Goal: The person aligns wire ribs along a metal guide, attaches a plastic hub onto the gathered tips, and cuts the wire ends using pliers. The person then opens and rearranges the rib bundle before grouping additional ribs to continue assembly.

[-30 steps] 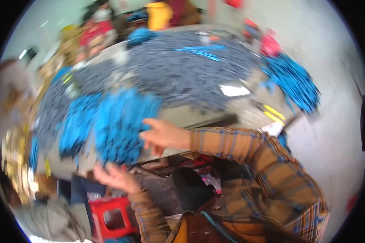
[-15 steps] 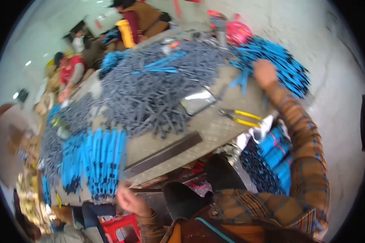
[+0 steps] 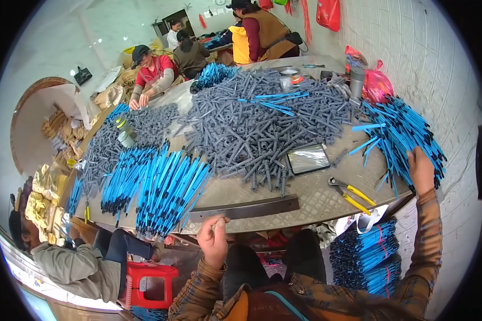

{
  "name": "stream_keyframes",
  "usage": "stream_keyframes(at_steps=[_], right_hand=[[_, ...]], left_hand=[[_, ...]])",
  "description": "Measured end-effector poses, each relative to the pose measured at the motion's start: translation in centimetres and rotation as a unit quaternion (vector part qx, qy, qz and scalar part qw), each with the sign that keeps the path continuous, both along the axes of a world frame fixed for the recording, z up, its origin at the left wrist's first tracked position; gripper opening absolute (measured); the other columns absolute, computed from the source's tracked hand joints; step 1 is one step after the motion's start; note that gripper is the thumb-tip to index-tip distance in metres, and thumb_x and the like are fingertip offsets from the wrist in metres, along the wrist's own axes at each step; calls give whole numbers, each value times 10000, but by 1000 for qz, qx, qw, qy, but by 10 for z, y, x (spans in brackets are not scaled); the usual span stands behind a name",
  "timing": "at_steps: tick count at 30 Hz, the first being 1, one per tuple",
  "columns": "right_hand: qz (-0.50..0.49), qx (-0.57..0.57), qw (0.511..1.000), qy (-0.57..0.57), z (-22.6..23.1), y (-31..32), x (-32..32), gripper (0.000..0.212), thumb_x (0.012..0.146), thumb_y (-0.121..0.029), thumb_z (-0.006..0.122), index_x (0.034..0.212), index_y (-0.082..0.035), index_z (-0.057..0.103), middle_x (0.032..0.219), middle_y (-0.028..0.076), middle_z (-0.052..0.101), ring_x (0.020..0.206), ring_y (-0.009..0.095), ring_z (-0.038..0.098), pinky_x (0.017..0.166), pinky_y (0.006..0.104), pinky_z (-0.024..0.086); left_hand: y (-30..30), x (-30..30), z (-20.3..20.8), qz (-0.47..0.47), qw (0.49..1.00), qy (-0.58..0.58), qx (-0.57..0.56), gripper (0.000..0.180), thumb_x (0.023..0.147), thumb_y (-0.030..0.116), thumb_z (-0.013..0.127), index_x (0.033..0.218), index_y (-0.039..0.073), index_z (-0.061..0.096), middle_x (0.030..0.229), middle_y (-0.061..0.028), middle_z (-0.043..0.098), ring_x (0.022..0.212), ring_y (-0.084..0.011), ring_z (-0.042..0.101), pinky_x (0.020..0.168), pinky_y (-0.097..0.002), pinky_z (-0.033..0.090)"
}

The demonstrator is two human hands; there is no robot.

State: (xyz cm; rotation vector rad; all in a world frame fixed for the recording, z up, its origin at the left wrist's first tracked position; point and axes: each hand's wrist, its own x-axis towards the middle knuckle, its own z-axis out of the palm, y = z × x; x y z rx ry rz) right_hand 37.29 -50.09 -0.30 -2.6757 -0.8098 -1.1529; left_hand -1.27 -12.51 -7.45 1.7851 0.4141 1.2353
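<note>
My right hand [image 3: 422, 171] is at the right end of the table, on a heap of thin blue sticks with black ends [image 3: 404, 125]. Its fingers are bent in against the sticks; how many they grip is hidden. My left hand [image 3: 213, 242] is raised off the table's front edge, close to a dark flat bar [image 3: 246, 208]. Its fingers are curled and the thumb is pressed to them, with nothing showing between. To its left, rows of blue sticks [image 3: 168, 187] lie fanned over the edge. A large mound of grey plastic tubes [image 3: 251, 123] fills the table's middle.
Yellow-handled pliers [image 3: 353, 195] and a black-rimmed tray [image 3: 308, 159] lie before me. A grey bottle [image 3: 357, 80] and a pink bag [image 3: 377, 85] stand at the back right. Tied stick bundles [image 3: 372, 249] sit below the edge. A co-worker in red [image 3: 158, 72] works across the table.
The view has swung, and the scene sits lower and further right. My right hand has moved from the heap's left side to its near right part. My left hand has risen towards the table edge.
</note>
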Motion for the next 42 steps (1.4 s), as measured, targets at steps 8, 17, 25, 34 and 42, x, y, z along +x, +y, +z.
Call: stream_keyframes(at_steps=[8,17,25,34,42], right_hand=[[288,345,586,674,19,109,-116,200,904,-233,508,761,-93,506,588,-32,473,403,31,336,345,169,210],[370,262,568,687,-10,149,-185,178,908,-223,514,807,-76,517,649,-14,516,534,30,433,462,163,333],[437,171,748,469,-17,146,-211,141,859,-161,579,827,-27,546,688,40,527,605,101,488,535,243,392],[431,177,794,391,-38,137,-205,134,832,-143,601,840,-17,557,697,102,533,603,189,514,540,301,400],[443,177,813,335,-43,141,-201,174,810,-192,626,838,-40,546,708,121,539,608,263,546,527,343,412]], left_hand=[[10,24,51,-115,983,3,-143,138,889,85,523,939,-26,590,893,-67,632,836,-121,572,779,-250,443],[-7,48,98,-316,858,-150,-377,204,898,125,521,1061,6,550,1009,-93,621,922,-176,600,797,-311,493],[-10,46,69,-215,891,-153,-368,334,901,133,507,1223,70,445,999,-94,617,795,-154,605,708,-297,499],[-31,52,79,-245,926,-86,-273,500,877,59,530,1329,62,317,1111,-101,571,1028,-160,543,852,-280,444],[-11,51,66,-224,957,-45,-178,348,833,-18,530,1179,15,511,1246,-136,500,1127,-207,488,898,-319,405]])
